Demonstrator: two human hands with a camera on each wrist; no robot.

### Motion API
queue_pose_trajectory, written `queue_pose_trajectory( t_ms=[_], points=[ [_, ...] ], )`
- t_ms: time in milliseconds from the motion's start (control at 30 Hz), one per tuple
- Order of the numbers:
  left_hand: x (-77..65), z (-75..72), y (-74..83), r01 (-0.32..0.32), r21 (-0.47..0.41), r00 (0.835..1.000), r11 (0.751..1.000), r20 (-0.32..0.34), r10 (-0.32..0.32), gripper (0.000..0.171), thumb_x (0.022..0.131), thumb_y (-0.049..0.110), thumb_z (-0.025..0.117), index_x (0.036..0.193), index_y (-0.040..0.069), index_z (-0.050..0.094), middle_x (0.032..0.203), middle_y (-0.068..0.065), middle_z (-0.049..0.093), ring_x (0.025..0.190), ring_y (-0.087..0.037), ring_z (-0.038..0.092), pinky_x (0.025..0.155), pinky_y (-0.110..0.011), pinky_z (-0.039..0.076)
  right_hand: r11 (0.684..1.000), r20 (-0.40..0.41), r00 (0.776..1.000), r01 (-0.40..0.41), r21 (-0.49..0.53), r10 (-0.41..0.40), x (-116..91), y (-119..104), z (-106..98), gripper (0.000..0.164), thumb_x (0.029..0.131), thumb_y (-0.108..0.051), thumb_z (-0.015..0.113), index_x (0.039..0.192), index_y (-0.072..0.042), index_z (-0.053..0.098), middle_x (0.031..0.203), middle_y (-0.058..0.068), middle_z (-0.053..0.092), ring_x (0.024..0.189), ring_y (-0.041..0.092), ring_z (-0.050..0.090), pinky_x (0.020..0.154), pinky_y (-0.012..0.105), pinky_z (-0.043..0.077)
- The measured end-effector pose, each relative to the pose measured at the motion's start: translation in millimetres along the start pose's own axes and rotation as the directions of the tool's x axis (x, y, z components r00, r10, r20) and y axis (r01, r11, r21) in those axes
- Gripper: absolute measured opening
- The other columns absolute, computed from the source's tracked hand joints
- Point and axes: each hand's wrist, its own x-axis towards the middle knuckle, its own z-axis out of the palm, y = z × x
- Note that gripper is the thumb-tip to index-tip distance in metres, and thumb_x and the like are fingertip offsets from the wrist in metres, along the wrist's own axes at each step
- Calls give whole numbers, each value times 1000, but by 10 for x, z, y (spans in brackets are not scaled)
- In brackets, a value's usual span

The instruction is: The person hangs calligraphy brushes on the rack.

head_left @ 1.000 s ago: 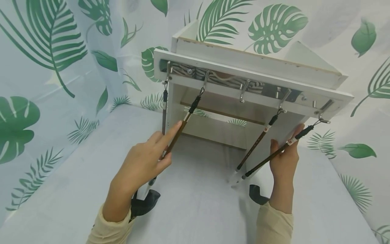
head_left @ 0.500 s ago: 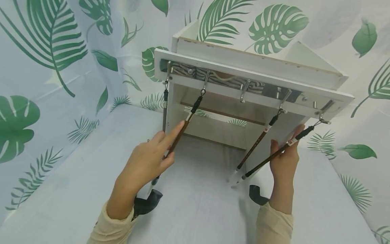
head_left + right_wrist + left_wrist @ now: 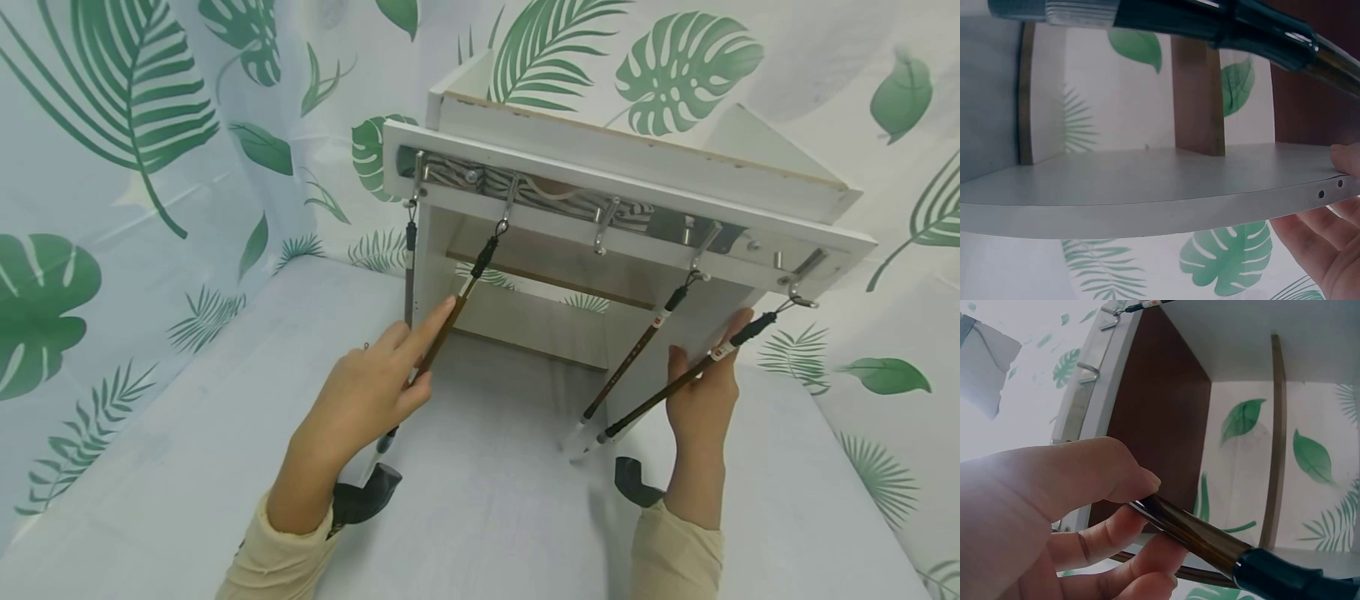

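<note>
My left hand (image 3: 367, 383) pinches the brown handle (image 3: 1200, 537) of a calligraphy brush, thumb on one side and fingers on the other. This brush slants down from the second hook from the left, its loop still round the hook. Another brush (image 3: 409, 267) hangs behind the left hand, partly hidden. My right hand (image 3: 701, 400) grips the side panel (image 3: 1147, 181) of a white wooden shelf unit (image 3: 637, 142), thumb inside and fingers outside. Across the right hand in the head view runs a dark brush (image 3: 660, 396) on the far right hook. Beside it hangs a further brush (image 3: 628, 364).
A white rail with metal hooks runs along the unit's upper front; its middle hook (image 3: 603, 225) bears no brush. Crossboards (image 3: 1199, 94) span the unit's back. The unit stands on a white-covered table (image 3: 480, 517) before leaf-print sheeting (image 3: 322, 50).
My left hand and the brush it pinches have shifted slightly to the right, mostly in the first half second. The right hand keeps its grip on the panel.
</note>
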Motion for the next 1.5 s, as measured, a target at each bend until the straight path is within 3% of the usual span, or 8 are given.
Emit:
queue_pose_trajectory(
  t_ms=[600,867,1200,1500],
  points=[
    [31,89,-39,30,-52,999,998,36,-28,75,79,7,64,144,21,28,75,-4,48,45,-6,29,40,-17,26,1000,0,1000,10,4,-10,3,-4,-6,68,92,-20,48,145,-35,7,135,23,43,114,49,47,87,64,39],
    [94,221,-103,44,-96,997,994,61,-39,74,80,10,64,143,18,28,80,-4,51,46,-7,33,40,-16,28,1000,5,1000,6,3,-6,2,-2,-8,69,92,-20,47,145,-35,6,135,23,43,114,49,48,87,64,39],
    [163,455,-170,19,-107,1000,994,0,-19,72,79,9,64,142,14,30,80,-4,52,51,-7,40,41,-14,30,999,-5,999,43,1,-43,18,29,5,71,92,-19,48,145,-35,3,135,24,43,113,50,48,86,65,39],
    [170,533,-173,-10,-110,1000,994,-26,7,54,80,11,64,130,4,46,83,-4,56,55,-8,44,43,-15,32,999,-3,999,33,-1,-33,20,18,4,71,92,-21,49,145,-36,3,135,23,43,114,50,47,86,65,39]
  ],
)
